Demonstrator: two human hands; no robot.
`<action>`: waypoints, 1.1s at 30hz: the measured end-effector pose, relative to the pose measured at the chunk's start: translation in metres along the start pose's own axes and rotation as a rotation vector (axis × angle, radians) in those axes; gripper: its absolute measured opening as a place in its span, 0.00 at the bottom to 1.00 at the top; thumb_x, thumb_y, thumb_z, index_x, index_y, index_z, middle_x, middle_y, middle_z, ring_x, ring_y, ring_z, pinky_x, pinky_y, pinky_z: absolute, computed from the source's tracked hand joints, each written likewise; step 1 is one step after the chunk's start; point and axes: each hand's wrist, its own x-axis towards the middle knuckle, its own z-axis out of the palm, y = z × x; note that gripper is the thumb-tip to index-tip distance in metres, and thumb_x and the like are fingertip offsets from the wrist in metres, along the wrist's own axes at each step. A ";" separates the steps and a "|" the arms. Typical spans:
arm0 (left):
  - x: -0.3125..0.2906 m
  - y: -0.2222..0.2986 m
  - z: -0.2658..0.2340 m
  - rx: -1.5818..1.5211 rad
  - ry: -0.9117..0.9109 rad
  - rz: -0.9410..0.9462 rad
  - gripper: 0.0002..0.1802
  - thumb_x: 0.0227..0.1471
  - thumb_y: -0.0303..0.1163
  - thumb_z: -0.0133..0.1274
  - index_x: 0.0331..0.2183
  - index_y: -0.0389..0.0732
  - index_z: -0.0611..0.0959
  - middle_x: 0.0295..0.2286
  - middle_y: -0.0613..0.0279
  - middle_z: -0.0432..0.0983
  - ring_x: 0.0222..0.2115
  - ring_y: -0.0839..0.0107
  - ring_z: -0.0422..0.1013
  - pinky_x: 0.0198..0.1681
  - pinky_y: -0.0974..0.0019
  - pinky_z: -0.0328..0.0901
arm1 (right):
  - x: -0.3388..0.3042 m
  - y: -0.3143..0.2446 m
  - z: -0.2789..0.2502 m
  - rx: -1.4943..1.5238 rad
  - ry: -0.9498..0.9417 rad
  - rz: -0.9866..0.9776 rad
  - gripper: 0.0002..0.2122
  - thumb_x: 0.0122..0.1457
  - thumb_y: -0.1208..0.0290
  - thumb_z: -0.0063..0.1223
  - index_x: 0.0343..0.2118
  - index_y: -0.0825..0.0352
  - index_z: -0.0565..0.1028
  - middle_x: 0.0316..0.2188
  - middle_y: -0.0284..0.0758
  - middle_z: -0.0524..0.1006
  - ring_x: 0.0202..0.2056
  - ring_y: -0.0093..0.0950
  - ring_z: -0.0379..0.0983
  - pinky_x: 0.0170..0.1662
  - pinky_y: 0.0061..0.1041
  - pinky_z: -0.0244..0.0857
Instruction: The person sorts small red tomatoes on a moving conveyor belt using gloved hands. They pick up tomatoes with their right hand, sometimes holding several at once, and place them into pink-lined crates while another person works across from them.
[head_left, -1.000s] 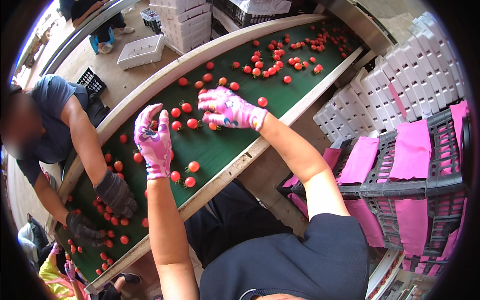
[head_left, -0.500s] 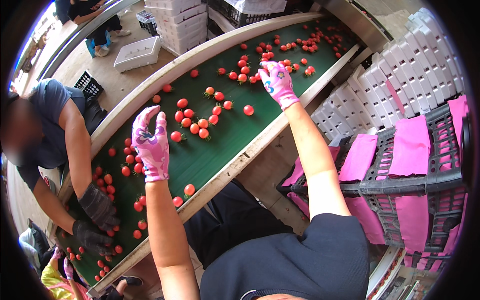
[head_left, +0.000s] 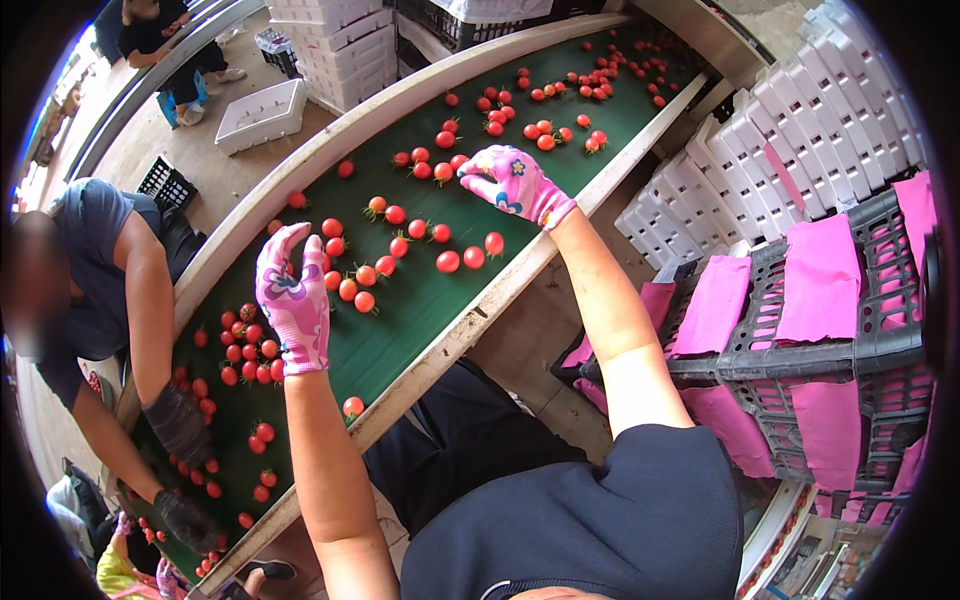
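- Seemingly, handwork among loose red tomatoes (head_left: 396, 215) is going on, mid-frame, on the green belt (head_left: 410, 320).
- Left hand (head_left: 292, 290), left of centre, and right hand (head_left: 515, 185), upper centre, are curling narrowly; I cannot tell whether either is gripping fruit.
- The next move is probably calling for a light pinch.
- Bare belt is leaving room mid-frame; the near rail (head_left: 455, 337) is bounding it.

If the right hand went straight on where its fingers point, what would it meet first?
Probably a tomato just left of the right hand, though height above the belt is unclear.
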 end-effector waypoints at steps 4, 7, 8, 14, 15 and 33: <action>0.000 0.005 0.003 0.031 -0.036 0.080 0.10 0.51 0.23 0.59 0.38 0.37 0.83 0.37 0.60 0.78 0.40 0.68 0.74 0.47 0.67 0.67 | 0.004 0.016 0.007 -0.154 -0.016 0.017 0.13 0.56 0.62 0.59 0.41 0.62 0.79 0.44 0.38 0.77 0.48 0.38 0.72 0.52 0.34 0.65; -0.001 0.000 0.003 0.022 -0.061 0.056 0.09 0.54 0.24 0.57 0.39 0.36 0.83 0.37 0.63 0.78 0.39 0.73 0.74 0.46 0.70 0.67 | 0.011 0.018 0.016 -0.341 -0.257 0.146 0.27 0.60 0.50 0.52 0.57 0.62 0.69 0.60 0.40 0.65 0.62 0.44 0.56 0.65 0.38 0.51; -0.001 0.000 0.004 0.035 -0.064 0.063 0.09 0.54 0.24 0.57 0.39 0.36 0.83 0.37 0.63 0.78 0.38 0.74 0.74 0.46 0.71 0.67 | 0.014 0.015 0.017 -0.404 -0.324 0.165 0.30 0.60 0.46 0.49 0.60 0.62 0.66 0.62 0.41 0.62 0.64 0.45 0.53 0.66 0.39 0.48; -0.002 -0.006 0.002 0.093 -0.078 0.069 0.09 0.55 0.24 0.57 0.40 0.36 0.83 0.37 0.63 0.78 0.38 0.76 0.74 0.44 0.72 0.68 | 0.051 -0.033 0.036 0.332 -0.494 0.018 0.21 0.58 0.55 0.56 0.47 0.66 0.73 0.54 0.41 0.70 0.55 0.41 0.66 0.59 0.37 0.59; -0.002 -0.005 0.002 0.091 -0.085 0.072 0.09 0.55 0.24 0.57 0.40 0.36 0.83 0.37 0.63 0.78 0.38 0.76 0.74 0.44 0.72 0.68 | 0.046 -0.033 0.048 0.296 -0.310 -0.207 0.18 0.55 0.59 0.60 0.43 0.67 0.76 0.49 0.41 0.74 0.50 0.39 0.71 0.55 0.36 0.63; -0.002 0.020 0.000 -0.028 -0.202 0.116 0.14 0.50 0.22 0.57 0.42 0.35 0.82 0.43 0.58 0.77 0.51 0.64 0.70 0.56 0.63 0.61 | 0.022 -0.053 0.040 0.064 -0.286 -0.235 0.19 0.56 0.57 0.58 0.46 0.64 0.77 0.48 0.39 0.76 0.52 0.39 0.69 0.57 0.36 0.60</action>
